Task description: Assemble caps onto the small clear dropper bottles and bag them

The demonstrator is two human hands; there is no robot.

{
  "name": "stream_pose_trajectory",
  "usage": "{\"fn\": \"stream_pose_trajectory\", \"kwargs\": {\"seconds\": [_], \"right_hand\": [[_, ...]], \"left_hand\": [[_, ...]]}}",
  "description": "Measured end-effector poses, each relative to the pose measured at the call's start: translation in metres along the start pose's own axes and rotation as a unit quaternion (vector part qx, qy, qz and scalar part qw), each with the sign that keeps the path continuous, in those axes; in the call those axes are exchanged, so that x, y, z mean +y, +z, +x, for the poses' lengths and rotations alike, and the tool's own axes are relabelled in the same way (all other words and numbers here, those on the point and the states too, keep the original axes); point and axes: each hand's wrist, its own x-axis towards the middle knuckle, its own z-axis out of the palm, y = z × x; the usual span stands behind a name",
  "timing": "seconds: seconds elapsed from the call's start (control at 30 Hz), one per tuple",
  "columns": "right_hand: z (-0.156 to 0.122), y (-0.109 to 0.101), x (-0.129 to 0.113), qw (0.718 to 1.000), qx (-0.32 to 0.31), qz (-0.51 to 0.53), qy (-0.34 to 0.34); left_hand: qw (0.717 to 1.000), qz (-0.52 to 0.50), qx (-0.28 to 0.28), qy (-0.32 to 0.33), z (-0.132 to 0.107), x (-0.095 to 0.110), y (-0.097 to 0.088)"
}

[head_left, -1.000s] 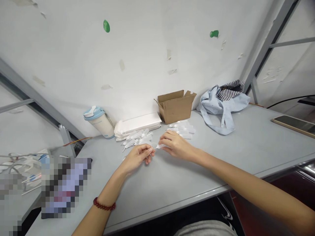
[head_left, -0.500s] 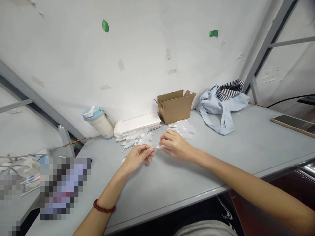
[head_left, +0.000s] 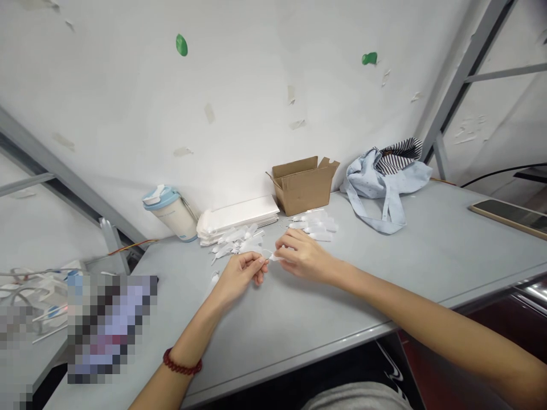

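Note:
My right hand (head_left: 304,255) is closed, its fingertips pinching a small translucent white plastic piece with a tapered end (head_left: 274,257), much of it hidden by the fingers. Facing it, my left hand (head_left: 244,273) pinches thumb against fingers at the thin tip of that piece; exactly what lies between them is too small to make out. A fine pale loop shows just above the fingertips. Behind my left hand lies a loose pile of similar white pieces (head_left: 235,240). More of them sit in a neater group (head_left: 322,226) beyond my right hand.
At the back of the grey table (head_left: 410,256) stand a lidded cup (head_left: 173,216), a stack of white flat sheets (head_left: 239,215) and an open cardboard box (head_left: 305,189). A light blue cloth bag (head_left: 384,185) and a phone (head_left: 513,215) lie to the right. A blurred-out item (head_left: 115,330) is left.
Both hands hold nearly the same pose. The tapered end of the white piece sits slightly closer to my left fingertips. The whole view has shifted a little.

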Motion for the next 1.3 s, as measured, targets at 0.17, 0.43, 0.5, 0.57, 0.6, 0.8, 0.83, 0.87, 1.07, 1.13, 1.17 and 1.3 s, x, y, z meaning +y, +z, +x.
{"fn": "stream_pose_trajectory", "kwargs": {"seconds": [0.17,0.43,0.5,0.57,0.6,0.8,0.83,0.87,1.07,1.13,1.17,1.3], "right_hand": [[0.002,-0.004,0.000,0.997,-0.004,0.069,0.039],[0.011,-0.019,0.002,0.930,0.005,0.257,0.262],[0.013,-0.022,0.000,0.915,-0.021,0.276,0.294],[0.014,-0.023,-0.001,0.906,-0.034,0.295,0.302],[0.014,-0.023,-0.002,0.903,-0.037,0.302,0.302],[0.008,-0.013,-0.002,0.899,-0.063,0.323,0.287],[0.007,-0.012,-0.002,0.899,-0.067,0.324,0.286],[0.006,-0.011,-0.002,0.899,-0.069,0.323,0.287],[0.004,-0.009,-0.003,0.908,-0.061,0.312,0.274],[0.004,-0.009,-0.004,0.908,-0.060,0.317,0.268],[0.004,-0.009,-0.004,0.908,-0.060,0.318,0.266],[0.004,-0.008,-0.005,0.910,-0.057,0.313,0.264]], "left_hand": [[1.000,-0.017,-0.005,0.022,0.001,-0.002,-0.004],[0.997,-0.048,0.020,0.053,-0.001,0.001,-0.010],[0.997,-0.049,0.025,0.053,-0.001,0.001,-0.010],[0.997,-0.046,0.031,0.055,0.000,0.000,-0.010],[0.997,-0.042,0.033,0.056,0.000,0.000,-0.010],[0.998,-0.012,0.033,0.054,-0.001,-0.001,-0.010],[0.998,-0.004,0.032,0.052,-0.001,-0.002,-0.010],[0.998,0.004,0.030,0.051,-0.001,-0.002,-0.010],[0.998,0.035,0.029,0.049,-0.001,-0.005,-0.009],[0.997,0.042,0.029,0.049,-0.002,-0.004,-0.009],[0.997,0.043,0.029,0.050,-0.002,-0.004,-0.008],[0.998,0.044,0.025,0.049,-0.003,-0.003,-0.008]]}}
